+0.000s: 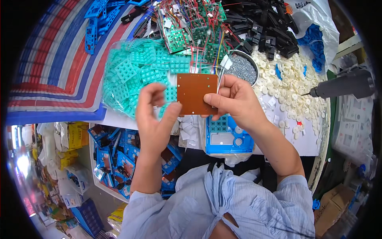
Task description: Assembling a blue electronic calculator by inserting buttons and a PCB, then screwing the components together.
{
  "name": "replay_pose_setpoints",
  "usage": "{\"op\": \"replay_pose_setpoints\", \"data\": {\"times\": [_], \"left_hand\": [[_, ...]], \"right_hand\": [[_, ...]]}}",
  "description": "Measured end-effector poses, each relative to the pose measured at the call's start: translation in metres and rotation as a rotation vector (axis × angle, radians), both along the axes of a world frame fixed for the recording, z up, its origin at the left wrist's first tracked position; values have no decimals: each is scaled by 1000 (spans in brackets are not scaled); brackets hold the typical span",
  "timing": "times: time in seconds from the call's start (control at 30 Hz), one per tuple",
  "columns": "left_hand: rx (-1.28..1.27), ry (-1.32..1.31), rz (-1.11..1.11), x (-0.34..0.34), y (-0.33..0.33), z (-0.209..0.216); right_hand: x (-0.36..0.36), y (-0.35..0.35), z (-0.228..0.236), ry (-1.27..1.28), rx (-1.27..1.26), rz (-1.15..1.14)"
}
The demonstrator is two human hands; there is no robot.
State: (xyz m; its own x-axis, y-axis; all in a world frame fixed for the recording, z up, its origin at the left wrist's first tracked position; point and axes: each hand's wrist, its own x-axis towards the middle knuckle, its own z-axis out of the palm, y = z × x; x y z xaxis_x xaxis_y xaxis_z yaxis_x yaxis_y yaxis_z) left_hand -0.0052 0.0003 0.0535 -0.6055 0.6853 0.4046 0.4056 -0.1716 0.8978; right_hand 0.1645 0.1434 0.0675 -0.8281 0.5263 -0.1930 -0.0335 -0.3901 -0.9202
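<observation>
My right hand (240, 99) is closed on a brown circuit board (193, 93), gripping its right edge with the thumb on the flat face. The board is square with small holes, and thin wires run up from its top right. My left hand (153, 117) is open beside the board's left edge, fingers apart and slightly blurred. Its thumb tip is close to the board's lower left corner; whether it touches I cannot tell. Below the board lies a blue plastic casing (248, 144) with a teal rubber keypad (218, 124) in it, partly covered by my right hand.
Teal keypads (131, 71) fill a clear bag at left. Behind are wired green circuit boards (179, 40) and black plastic parts (258, 28). A bowl of screws (240, 67) stands by white round pieces (294, 91). A dark electric screwdriver (338, 85) hangs right. Blue assemblies (123, 159) fill a tray at lower left.
</observation>
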Motion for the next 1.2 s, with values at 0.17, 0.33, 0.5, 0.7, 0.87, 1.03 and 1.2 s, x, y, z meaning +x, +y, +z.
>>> {"op": "replay_pose_setpoints", "data": {"times": [0.17, 0.33, 0.5, 0.7, 0.87, 1.03, 1.2], "left_hand": [[-102, -563, -425, 12, 7, -4], [91, -989, -484, 14, 8, -13], [187, -1066, -390, 19, 4, -22], [224, -967, -345, 33, 4, -23], [252, -816, -405, 40, 8, -23], [110, -784, -481, 42, 1, -16], [17, -774, -522, 47, 0, -14]], "right_hand": [[9, -1, -9, 99, -12, -35], [18, -6, -14, 219, -120, -103], [23, -25, -15, 241, 30, -217], [22, -27, -22, 403, 490, -310], [23, -32, -20, 242, 277, -138], [19, -33, -12, 242, 272, -211], [17, -23, -11, 235, 274, -183]]}}
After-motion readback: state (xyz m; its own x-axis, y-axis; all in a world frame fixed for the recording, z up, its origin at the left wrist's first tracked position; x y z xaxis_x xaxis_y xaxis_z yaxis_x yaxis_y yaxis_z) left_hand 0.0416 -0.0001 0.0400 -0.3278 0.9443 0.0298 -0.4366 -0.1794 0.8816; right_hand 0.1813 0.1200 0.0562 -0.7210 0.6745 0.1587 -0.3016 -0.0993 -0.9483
